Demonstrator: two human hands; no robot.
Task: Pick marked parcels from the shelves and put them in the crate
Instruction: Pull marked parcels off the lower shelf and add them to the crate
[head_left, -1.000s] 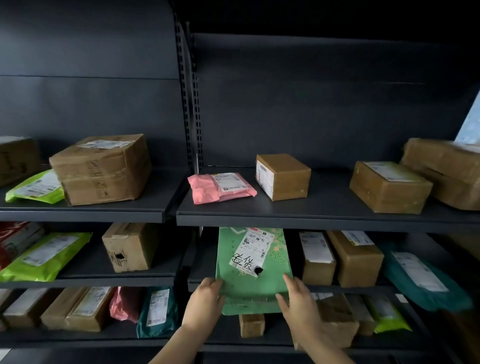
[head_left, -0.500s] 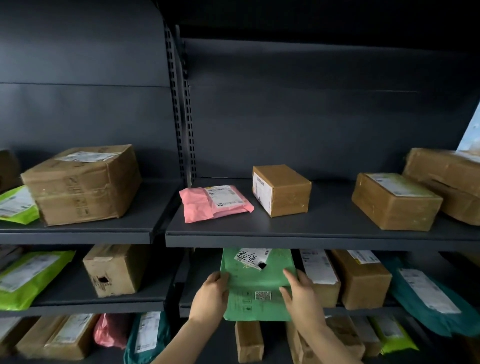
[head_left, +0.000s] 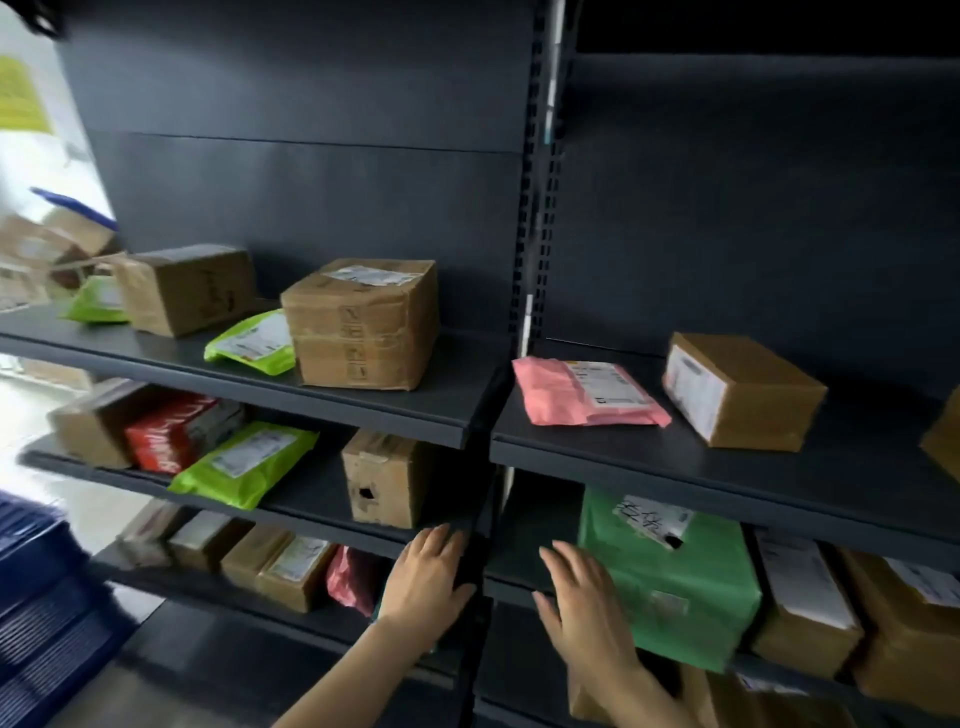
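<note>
A green mailer parcel (head_left: 675, 587) with a white label bearing handwritten marks lies on the middle shelf of the right bay. My right hand (head_left: 584, 608) is just left of it with straight fingers, touching or nearly touching its left edge. My left hand (head_left: 428, 577) is farther left, fingers extended in front of the upright between the two bays, holding nothing. The dark blue crate (head_left: 41, 613) shows at the lower left edge.
Dark metal shelving (head_left: 415, 410) fills the view. Upper shelves hold a pink mailer (head_left: 582, 395), brown boxes (head_left: 363, 322) and a lime mailer (head_left: 254, 343). Lower shelves carry more boxes, a red pack (head_left: 176, 431) and a lime mailer (head_left: 244, 462).
Both hands let go of the green parcel, which now lies back on the middle shelf. The view swung left, so the left bay and the blue crate came into sight.
</note>
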